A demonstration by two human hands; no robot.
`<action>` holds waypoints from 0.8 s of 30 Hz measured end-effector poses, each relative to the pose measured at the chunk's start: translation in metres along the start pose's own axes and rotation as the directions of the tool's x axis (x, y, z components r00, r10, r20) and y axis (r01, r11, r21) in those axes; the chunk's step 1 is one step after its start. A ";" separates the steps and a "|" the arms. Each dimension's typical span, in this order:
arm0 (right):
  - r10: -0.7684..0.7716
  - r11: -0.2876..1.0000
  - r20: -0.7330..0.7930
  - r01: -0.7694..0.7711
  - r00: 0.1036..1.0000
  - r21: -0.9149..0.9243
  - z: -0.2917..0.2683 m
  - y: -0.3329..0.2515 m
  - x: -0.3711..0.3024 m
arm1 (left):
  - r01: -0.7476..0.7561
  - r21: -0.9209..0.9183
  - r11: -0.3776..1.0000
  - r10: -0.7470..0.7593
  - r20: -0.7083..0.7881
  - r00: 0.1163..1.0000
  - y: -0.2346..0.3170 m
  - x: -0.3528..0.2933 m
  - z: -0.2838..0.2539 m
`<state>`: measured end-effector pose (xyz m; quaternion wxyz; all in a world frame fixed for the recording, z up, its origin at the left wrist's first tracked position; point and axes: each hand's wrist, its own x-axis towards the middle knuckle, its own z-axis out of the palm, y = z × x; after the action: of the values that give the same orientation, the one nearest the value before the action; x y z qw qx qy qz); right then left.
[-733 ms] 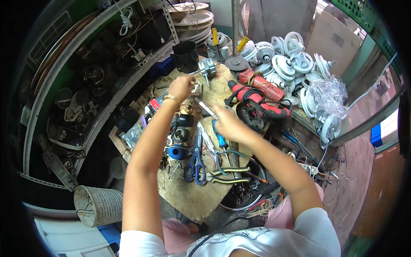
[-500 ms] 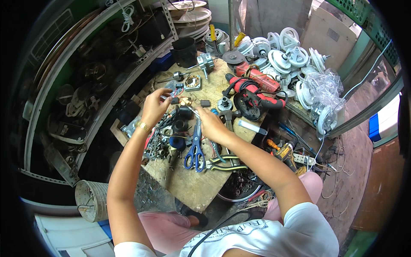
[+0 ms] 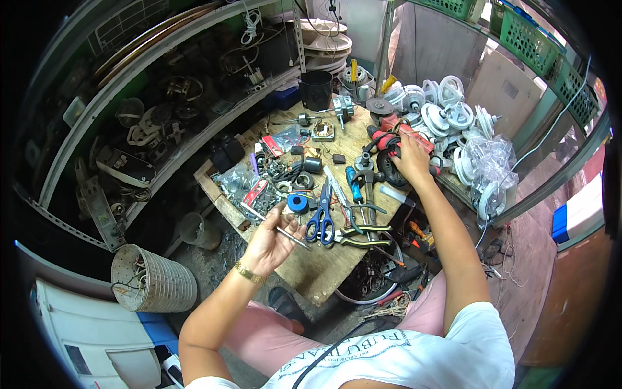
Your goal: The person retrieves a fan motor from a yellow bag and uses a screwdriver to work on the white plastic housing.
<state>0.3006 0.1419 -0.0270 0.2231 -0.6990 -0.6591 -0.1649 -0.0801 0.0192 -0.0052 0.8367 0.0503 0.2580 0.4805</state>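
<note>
My left hand [image 3: 267, 243] is closed around a slim metal rod [image 3: 293, 239], held at a slant above the bench's near left part. My right hand [image 3: 413, 159] reaches to the far right, its fingers curled over the body of a red angle grinder [image 3: 382, 140] with a black round guard [image 3: 391, 170]. Just right of my left hand lie blue-handled scissors [image 3: 320, 227] and a blue ring-shaped spool [image 3: 298, 203]. Yellow-and-black handled pliers [image 3: 363, 238], a blue-handled screwdriver [image 3: 354, 183] and a hammer [image 3: 368, 194] lie between my hands.
Motor parts and a stator [image 3: 323, 131] sit farther back on the wooden bench [image 3: 304, 279], near a black pot [image 3: 316, 91]. A second red grinder [image 3: 387, 123] lies behind. White pulley-like wheels [image 3: 447, 117] are heaped at right. A white basket [image 3: 155, 279] stands on the floor at left.
My left hand has come back from the small parts toward the near edge and now holds the rod. My right hand has gone from mid-bench to the red grinder. The view has shifted.
</note>
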 end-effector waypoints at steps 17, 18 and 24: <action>-0.022 0.912 -0.344 0.159 0.939 0.378 0.048 -0.122 0.278 | -0.474 0.248 0.845 0.498 -0.038 0.866 0.052 0.009 -0.033; -0.006 0.916 -0.376 0.156 0.927 0.370 0.060 -0.134 0.291 | -0.482 0.253 0.839 0.508 -0.043 0.860 0.054 0.010 -0.030; -0.127 0.964 0.232 0.065 0.964 0.256 0.143 -0.168 0.299 | -0.495 0.441 0.749 0.555 -0.010 0.832 0.062 0.009 -0.020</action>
<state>0.1470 0.4765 0.0255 0.2163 -0.6479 -0.7303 -0.0042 -0.1348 0.0566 -0.0053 0.6159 0.2658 0.3887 0.6316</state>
